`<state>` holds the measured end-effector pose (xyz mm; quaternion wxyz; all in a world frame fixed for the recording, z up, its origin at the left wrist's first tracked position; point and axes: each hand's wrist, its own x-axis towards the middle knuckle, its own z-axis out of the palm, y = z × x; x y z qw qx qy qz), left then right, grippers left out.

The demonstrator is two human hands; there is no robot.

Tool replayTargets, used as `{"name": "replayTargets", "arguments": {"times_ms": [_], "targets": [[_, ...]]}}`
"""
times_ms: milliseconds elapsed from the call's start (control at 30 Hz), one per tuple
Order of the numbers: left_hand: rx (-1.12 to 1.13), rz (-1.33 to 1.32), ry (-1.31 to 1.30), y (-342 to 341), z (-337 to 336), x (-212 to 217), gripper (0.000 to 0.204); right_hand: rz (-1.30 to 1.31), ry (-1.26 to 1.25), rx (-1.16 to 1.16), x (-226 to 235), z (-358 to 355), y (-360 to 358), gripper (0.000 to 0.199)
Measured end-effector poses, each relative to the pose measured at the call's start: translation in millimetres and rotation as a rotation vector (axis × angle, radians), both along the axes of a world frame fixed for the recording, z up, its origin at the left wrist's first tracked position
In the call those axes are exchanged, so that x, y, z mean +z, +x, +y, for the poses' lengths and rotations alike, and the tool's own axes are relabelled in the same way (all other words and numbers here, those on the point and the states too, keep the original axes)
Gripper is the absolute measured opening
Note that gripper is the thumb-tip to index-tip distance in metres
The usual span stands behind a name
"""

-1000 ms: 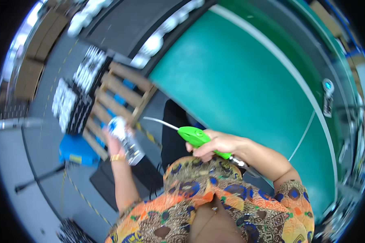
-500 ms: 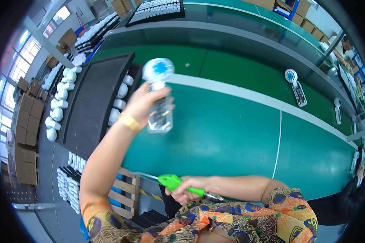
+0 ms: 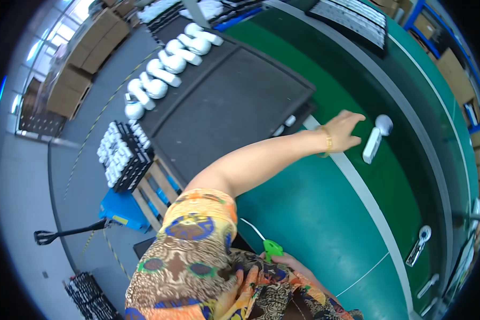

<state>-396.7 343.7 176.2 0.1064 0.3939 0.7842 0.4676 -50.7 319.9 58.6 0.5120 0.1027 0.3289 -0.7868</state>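
Note:
My left hand (image 3: 344, 130), with a gold bracelet on the wrist, reaches out over the dark green belt with its fingers apart and nothing in them. Just beyond the fingertips a white handheld fan (image 3: 374, 145) lies on the belt, apart from the hand. Low in the picture my right hand (image 3: 289, 261) is wrapped round a green electric screwdriver (image 3: 272, 249) with a white cord. My patterned clothing hides much of this hand and the tool's tip.
A large black tray (image 3: 224, 101) lies left of the teal worktop (image 3: 304, 213), with white fan parts (image 3: 174, 63) lined up along its far side. Further down the belt is another fan with its inside showing (image 3: 418, 245). A pallet (image 3: 156, 186) and stacked trays (image 3: 124, 154) stand below left.
My left hand has let go of the fan, which now lies on the belt. The view has swung left and turned. My right hand still holds the screwdriver.

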Motion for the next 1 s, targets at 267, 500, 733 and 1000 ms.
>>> {"name": "replayTargets", "arguments": {"times_ms": [267,500,733,1000], "targets": [[1.135,0.559,-0.442,-94.6,-416.7,49.4,0.050,0.001,0.483,-0.096,123.5,-16.9,-40.3,0.039],[0.841,0.310,-0.487,-73.5,-562.2,21.1,0.076,-0.240,0.692,-0.544,160.5,-94.2,-35.9,0.038],[0.773,0.313,-0.612,-73.7,-557.7,58.6,0.072,-0.004,0.611,-0.801,221.0,-134.1,-78.4,0.041],[0.838,-0.081,0.321,-28.0,-556.7,130.9,0.052,0.235,0.455,-0.330,288.0,-175.5,-138.8,0.042]]}}
